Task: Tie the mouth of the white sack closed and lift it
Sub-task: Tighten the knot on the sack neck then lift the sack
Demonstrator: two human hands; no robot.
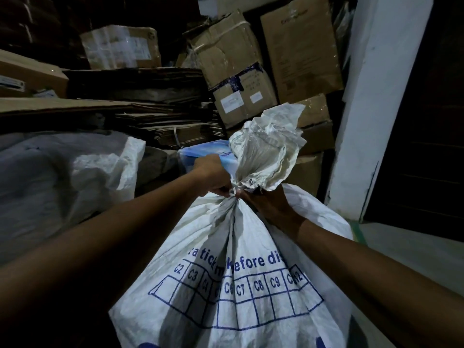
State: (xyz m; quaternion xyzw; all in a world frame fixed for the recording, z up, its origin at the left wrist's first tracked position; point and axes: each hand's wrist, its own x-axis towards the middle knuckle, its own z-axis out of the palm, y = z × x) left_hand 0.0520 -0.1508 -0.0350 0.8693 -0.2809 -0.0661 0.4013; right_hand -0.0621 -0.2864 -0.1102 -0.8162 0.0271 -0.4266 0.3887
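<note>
A full white woven sack (233, 285) with a blue printed grid stands in front of me. Its mouth (268, 146) is gathered into a bunch that flares upward above a narrow neck. A thin white tie (234, 192) circles that neck. My left hand (213, 177) pinches the tie at the left of the neck. My right hand (270, 207) grips the gathered neck from the right, partly hidden under the flared fabric.
Another white sack (75, 177) lies at the left. Flattened cardboard (150, 104) is stacked behind, with cardboard boxes (238, 71) piled at the back right. A blue and white packet (200, 154) sits behind the sack. A white wall (376, 109) and dark doorway (426, 134) stand at the right.
</note>
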